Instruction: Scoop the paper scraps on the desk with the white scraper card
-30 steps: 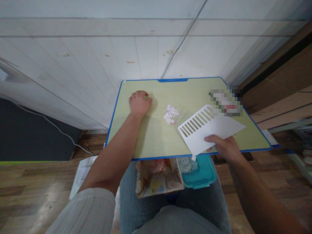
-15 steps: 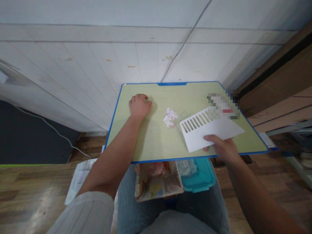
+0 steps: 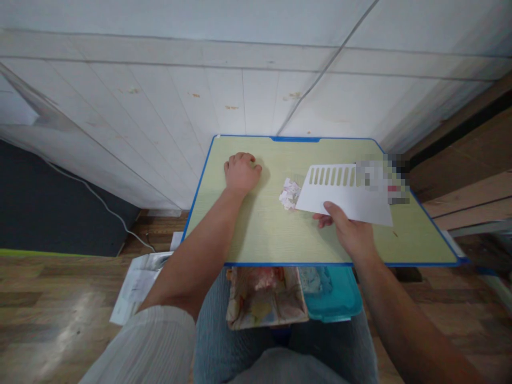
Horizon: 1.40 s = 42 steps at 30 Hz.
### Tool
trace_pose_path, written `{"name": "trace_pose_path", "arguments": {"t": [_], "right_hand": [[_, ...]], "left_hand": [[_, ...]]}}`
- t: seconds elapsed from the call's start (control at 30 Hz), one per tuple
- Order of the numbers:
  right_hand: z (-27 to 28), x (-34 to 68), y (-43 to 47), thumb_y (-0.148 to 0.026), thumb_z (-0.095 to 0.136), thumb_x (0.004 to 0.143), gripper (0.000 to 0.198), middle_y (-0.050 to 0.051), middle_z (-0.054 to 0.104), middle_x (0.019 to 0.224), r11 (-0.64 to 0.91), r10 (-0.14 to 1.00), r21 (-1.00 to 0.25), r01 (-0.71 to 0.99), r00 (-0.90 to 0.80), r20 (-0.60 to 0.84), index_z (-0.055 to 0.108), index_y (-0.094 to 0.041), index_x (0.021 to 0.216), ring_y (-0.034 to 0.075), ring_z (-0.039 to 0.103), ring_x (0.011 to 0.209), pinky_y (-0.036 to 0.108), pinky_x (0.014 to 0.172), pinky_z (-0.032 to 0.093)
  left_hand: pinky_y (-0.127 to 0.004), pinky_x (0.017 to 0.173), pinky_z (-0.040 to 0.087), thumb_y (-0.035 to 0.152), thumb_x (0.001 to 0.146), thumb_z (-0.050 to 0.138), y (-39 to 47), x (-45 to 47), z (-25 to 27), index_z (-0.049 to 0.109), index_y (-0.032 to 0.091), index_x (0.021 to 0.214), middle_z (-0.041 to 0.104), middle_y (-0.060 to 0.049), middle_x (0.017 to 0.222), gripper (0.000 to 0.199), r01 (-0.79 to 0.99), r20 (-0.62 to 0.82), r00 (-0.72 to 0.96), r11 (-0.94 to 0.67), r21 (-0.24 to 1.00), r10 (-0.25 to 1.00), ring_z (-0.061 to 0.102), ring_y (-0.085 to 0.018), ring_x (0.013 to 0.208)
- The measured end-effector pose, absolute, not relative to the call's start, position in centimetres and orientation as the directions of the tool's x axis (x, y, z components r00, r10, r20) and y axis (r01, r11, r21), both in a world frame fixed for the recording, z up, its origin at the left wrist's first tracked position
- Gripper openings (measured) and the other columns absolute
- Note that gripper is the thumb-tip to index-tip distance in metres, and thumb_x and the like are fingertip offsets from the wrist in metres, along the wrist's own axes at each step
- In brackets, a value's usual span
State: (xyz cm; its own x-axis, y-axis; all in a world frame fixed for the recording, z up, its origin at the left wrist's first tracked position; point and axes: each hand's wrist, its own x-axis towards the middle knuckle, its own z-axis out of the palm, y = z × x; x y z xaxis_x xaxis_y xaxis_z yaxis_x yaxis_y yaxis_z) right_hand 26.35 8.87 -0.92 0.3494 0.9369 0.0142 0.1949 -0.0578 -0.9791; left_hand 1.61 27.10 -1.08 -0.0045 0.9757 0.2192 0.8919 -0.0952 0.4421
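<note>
My right hand [image 3: 352, 232] grips a flat white sheet [image 3: 352, 200] by its near edge, thumb on top and fingers underneath. A row of narrow slots runs along the sheet's far side. Its left corner reaches the small pile of torn white and pinkish paper bits [image 3: 288, 194]; whether it touches them I cannot tell. To the left of the pile, my left hand [image 3: 242, 173] rests palm down on the pale green tabletop [image 3: 256, 234]. Its fingers are loosely bent with the thumb apart, and nothing shows in it.
Blurred-out items [image 3: 386, 178] lie at the table's right side, partly behind the sheet. Below the near edge, on my lap, are a paper-lined box [image 3: 268, 314] and a turquoise tub [image 3: 340, 301]. A white panelled wall [image 3: 224, 96] stands behind the table.
The slotted sheet has turned and moved so that its left corner now meets the paper pile in view. My left hand keeps its place on the table. The whole view has shifted slightly.
</note>
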Motion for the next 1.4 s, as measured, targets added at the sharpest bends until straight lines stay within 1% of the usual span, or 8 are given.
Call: {"name": "trace_pose_path", "arguments": {"t": [0.23, 0.4, 0.6, 0.77, 0.9, 1.03, 1.2, 1.4], "right_hand": [[-1.9, 26.7, 9.2, -0.051, 0.078, 0.095, 0.03, 0.005, 0.083, 0.074, -0.058, 0.935, -0.959, 0.277, 0.352, 0.045, 0.074, -0.023, 0.087, 0.021, 0.072, 0.058, 0.037, 0.069, 0.064], [-1.7, 26.3, 9.1, -0.053, 0.079, 0.091, 0.03, 0.005, 0.081, 0.071, -0.029, 0.917, -0.975, 0.221, 0.395, 0.062, 0.073, -0.024, 0.084, 0.021, 0.068, 0.053, 0.038, 0.062, 0.063], [-1.9, 26.7, 8.8, -0.048, 0.076, 0.097, 0.03, 0.006, 0.081, 0.073, -0.051, 0.944, -0.949, 0.311, 0.326, 0.056, 0.075, -0.024, 0.078, 0.023, 0.072, 0.061, 0.041, 0.076, 0.065], [-1.4, 26.4, 8.4, -0.041, 0.076, 0.092, 0.029, 0.004, 0.075, 0.064, -0.04, 0.942, -0.965, 0.259, 0.332, 0.051, 0.072, -0.026, 0.068, 0.023, 0.07, 0.057, 0.041, 0.071, 0.064], [-1.7, 26.5, 8.6, -0.047, 0.076, 0.096, 0.028, 0.004, 0.079, 0.071, -0.037, 0.938, -0.969, 0.245, 0.343, 0.051, 0.073, -0.025, 0.079, 0.023, 0.07, 0.058, 0.041, 0.073, 0.063], [-2.7, 26.8, 9.0, -0.056, 0.076, 0.099, 0.038, 0.005, 0.079, 0.07, -0.024, 0.938, -0.957, 0.29, 0.337, 0.079, 0.07, -0.026, 0.076, 0.026, 0.077, 0.071, 0.043, 0.083, 0.064], [-3.3, 26.8, 9.2, -0.067, 0.074, 0.099, 0.046, 0.006, 0.08, 0.073, -0.007, 0.921, -0.962, 0.274, 0.377, 0.101, 0.072, -0.024, 0.081, 0.027, 0.078, 0.072, 0.044, 0.082, 0.066], [-3.2, 26.9, 9.1, -0.067, 0.077, 0.096, 0.044, 0.008, 0.082, 0.077, -0.012, 0.928, -0.963, 0.27, 0.36, 0.09, 0.075, -0.024, 0.091, 0.029, 0.08, 0.075, 0.044, 0.077, 0.066]], "left_hand": [[-0.053, 0.125, 0.044, 0.031, 0.098, 0.065, 27.1, 1.6, -1.3, 0.077, 0.029, 0.12, 0.074, -0.011, 0.147, 0.025, 0.894, 0.24, -0.001, -0.107, 0.436, 0.971, 0.06, -0.037, 0.145], [-0.054, 0.125, 0.044, 0.03, 0.098, 0.065, 27.1, 1.6, -1.2, 0.077, 0.027, 0.119, 0.074, -0.013, 0.147, 0.025, 0.888, 0.23, -0.004, -0.102, 0.448, 0.973, 0.061, -0.038, 0.145], [-0.053, 0.125, 0.044, 0.031, 0.098, 0.066, 27.1, 1.6, -1.1, 0.077, 0.027, 0.119, 0.074, -0.013, 0.148, 0.025, 0.889, 0.232, 0.0, -0.106, 0.445, 0.973, 0.061, -0.037, 0.146], [-0.054, 0.125, 0.044, 0.03, 0.098, 0.065, 27.1, 1.6, -1.2, 0.077, 0.029, 0.119, 0.074, -0.012, 0.147, 0.024, 0.887, 0.231, -0.006, -0.102, 0.451, 0.973, 0.06, -0.037, 0.145], [-0.055, 0.125, 0.044, 0.03, 0.098, 0.065, 27.0, 1.7, -1.2, 0.077, 0.028, 0.119, 0.074, -0.013, 0.147, 0.025, 0.887, 0.234, -0.004, -0.105, 0.45, 0.972, 0.06, -0.038, 0.145], [-0.051, 0.126, 0.044, 0.032, 0.1, 0.063, 27.0, 1.7, -1.0, 0.077, 0.028, 0.123, 0.073, -0.012, 0.149, 0.027, 0.903, 0.213, -0.004, -0.088, 0.42, 0.977, 0.06, -0.036, 0.147], [-0.05, 0.125, 0.044, 0.034, 0.101, 0.063, 27.0, 1.7, -1.0, 0.077, 0.027, 0.125, 0.073, -0.012, 0.151, 0.03, 0.915, 0.215, -0.002, -0.085, 0.395, 0.977, 0.059, -0.035, 0.147], [-0.05, 0.126, 0.044, 0.034, 0.101, 0.064, 27.0, 1.7, -1.0, 0.077, 0.027, 0.126, 0.072, -0.012, 0.151, 0.029, 0.914, 0.207, -0.003, -0.082, 0.397, 0.978, 0.059, -0.035, 0.148]]}}
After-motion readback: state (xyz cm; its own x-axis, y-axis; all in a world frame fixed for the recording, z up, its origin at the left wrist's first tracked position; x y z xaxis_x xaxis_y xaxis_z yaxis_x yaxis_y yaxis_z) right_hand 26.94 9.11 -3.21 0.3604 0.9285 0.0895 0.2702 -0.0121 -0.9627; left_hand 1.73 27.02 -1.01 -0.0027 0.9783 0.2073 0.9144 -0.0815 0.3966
